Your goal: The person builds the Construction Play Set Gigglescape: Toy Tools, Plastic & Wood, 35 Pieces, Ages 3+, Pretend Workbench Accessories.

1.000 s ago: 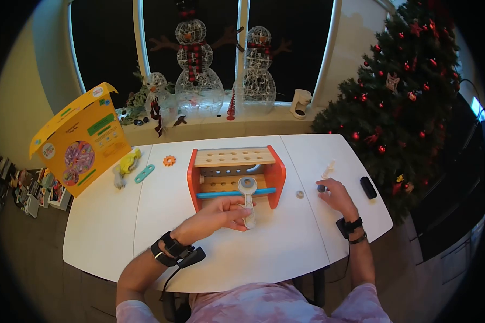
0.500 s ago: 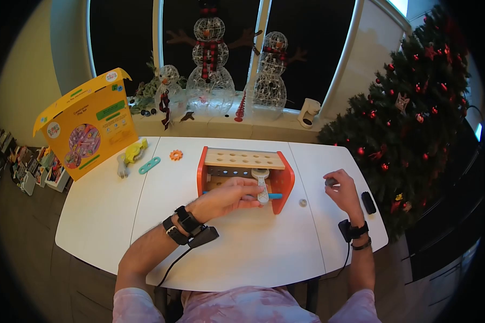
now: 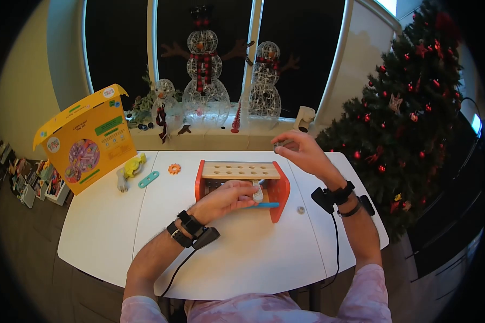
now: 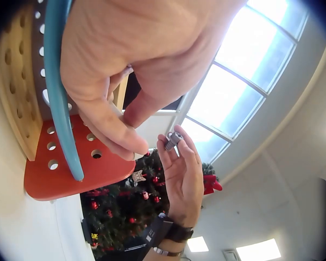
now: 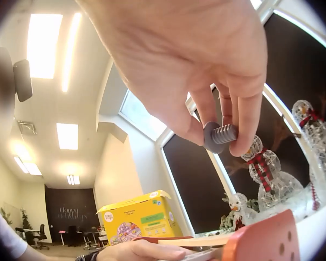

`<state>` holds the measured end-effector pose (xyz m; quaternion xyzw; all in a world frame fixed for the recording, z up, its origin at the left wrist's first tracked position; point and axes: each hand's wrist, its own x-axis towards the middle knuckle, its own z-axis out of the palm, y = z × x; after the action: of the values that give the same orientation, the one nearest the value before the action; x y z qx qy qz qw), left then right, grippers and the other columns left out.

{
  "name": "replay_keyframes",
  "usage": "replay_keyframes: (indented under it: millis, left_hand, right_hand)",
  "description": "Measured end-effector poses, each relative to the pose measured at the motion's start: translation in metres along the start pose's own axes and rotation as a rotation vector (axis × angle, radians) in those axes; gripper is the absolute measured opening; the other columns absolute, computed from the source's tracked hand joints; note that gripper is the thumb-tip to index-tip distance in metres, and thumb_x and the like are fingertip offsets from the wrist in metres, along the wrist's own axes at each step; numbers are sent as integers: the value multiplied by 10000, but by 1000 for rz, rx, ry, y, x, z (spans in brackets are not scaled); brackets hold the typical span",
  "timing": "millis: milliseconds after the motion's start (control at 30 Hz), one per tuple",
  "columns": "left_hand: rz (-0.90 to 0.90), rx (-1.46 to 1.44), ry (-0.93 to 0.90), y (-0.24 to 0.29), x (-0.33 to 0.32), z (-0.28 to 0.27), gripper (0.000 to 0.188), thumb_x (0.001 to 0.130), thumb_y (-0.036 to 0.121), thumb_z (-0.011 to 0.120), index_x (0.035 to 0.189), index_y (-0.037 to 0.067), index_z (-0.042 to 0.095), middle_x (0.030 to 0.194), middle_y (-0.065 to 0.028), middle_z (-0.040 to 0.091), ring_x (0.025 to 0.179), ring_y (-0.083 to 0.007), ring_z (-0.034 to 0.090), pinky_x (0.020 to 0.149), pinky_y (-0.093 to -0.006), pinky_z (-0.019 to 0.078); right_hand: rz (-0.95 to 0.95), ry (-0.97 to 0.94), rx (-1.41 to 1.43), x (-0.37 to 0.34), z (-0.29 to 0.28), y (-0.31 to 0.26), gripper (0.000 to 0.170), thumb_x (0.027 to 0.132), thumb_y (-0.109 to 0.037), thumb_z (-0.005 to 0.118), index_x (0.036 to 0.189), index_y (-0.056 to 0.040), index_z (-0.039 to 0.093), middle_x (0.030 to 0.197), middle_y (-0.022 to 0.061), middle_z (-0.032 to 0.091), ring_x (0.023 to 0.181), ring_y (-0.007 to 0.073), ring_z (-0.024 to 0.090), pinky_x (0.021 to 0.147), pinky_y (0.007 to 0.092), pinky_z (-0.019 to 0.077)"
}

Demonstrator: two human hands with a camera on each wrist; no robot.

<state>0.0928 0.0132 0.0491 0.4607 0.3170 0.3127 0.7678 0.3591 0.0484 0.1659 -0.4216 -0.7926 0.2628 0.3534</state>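
My left hand holds a light grey toy wrench by its handle, inside the front of a toy workbench with a holed wooden top and red end panels. The hand overlaps a blue bar across the bench's front. Raised above the bench's back right corner, my right hand pinches a grey toy bolt between thumb and fingers. Its round head and threaded shank show in the right wrist view. On the table right of the bench lies a small grey nut.
A yellow box stands at the table's back left. Near it lie a yellow-and-grey toy, a teal strip and an orange gear. A decorated tree stands beyond the table's right edge.
My right hand has picked the bolt up from the table's right side and brought it up and left, towards the bench. The left hand has taken the wrench further into the bench.
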Motion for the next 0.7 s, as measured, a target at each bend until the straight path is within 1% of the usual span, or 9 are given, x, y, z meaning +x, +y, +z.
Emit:
replay_keyframes:
  millis: [33, 100, 133, 200, 333, 433, 500, 633, 700]
  left_hand:
    - [-5, 39, -7, 0, 0, -2, 361, 1121, 312, 702, 1372, 53, 699, 1223, 20, 746, 1011, -21, 710, 920, -169, 607]
    - [5, 32, -17, -4, 5, -6, 365, 1120, 310, 704, 1375, 48, 695, 1225, 15, 745, 1006, -21, 711, 913, -168, 610]
    - [10, 24, -27, -5, 6, -8, 369, 1119, 307, 706, 1377, 44, 691, 1227, 11, 745, 1000, -21, 712, 905, -167, 612]
    - [23, 14, -35, -5, 7, -8, 369, 1118, 297, 708, 1377, 34, 687, 1224, 5, 743, 992, -24, 713, 896, -166, 616]
    - [39, -27, -48, -3, 6, -6, 370, 1115, 265, 714, 1376, 5, 674, 1215, -14, 737, 970, -33, 717, 874, -165, 626]
    - [62, -47, -58, -3, 5, -5, 372, 1116, 260, 714, 1378, 1, 669, 1211, -18, 732, 971, -34, 714, 878, -168, 623]
    - [74, -51, -71, -6, 7, -7, 375, 1115, 264, 716, 1379, 2, 667, 1212, -17, 732, 972, -34, 712, 881, -171, 620]
    - [84, -38, -84, -9, 12, -12, 383, 1113, 276, 723, 1385, 12, 665, 1209, -8, 734, 972, -31, 703, 889, -174, 609]
    - [93, -43, -90, -11, 14, -14, 381, 1112, 282, 726, 1383, 20, 668, 1206, -2, 735, 973, -31, 702, 889, -175, 604]
  right_hand:
    - [-4, 1, -2, 7, 4, 2, 265, 1029, -124, 767, 1260, 4, 767, 1223, 93, 742, 1086, 180, 763, 984, 343, 605]
    - [79, -99, 6, 19, 11, 4, 262, 1014, -135, 792, 1243, -10, 774, 1111, 95, 794, 1027, 171, 776, 945, 329, 606]
    - [76, -100, 5, 24, 15, 9, 262, 1014, -135, 792, 1243, -10, 774, 1111, 95, 794, 1027, 171, 776, 945, 329, 606]
    - [74, -112, -34, 36, 24, 22, 263, 1000, -144, 811, 1228, -17, 781, 1024, 94, 819, 987, 164, 780, 910, 315, 605]
    - [38, -197, 44, 52, 38, 42, 269, 990, -152, 821, 1211, -3, 779, 1052, 108, 810, 967, 160, 778, 881, 312, 605]
    - [9, -239, -82, 58, 45, 49, 282, 964, -154, 836, 1185, 11, 775, 1064, 113, 807, 984, 165, 768, 893, 329, 601]
    - [-60, -226, -94, 59, 49, 55, 289, 873, -172, 861, 1089, 8, 796, 1004, 111, 822, 948, 224, 780, 877, 363, 607]
    - [-44, -258, -75, 58, 47, 52, 269, 870, -166, 857, 1076, -3, 797, 1008, 111, 824, 960, 220, 782, 878, 369, 603]
    - [-113, -264, -130, 61, 48, 57, 259, 858, -153, 855, 1067, -8, 804, 981, 120, 820, 939, 233, 783, 856, 373, 602]
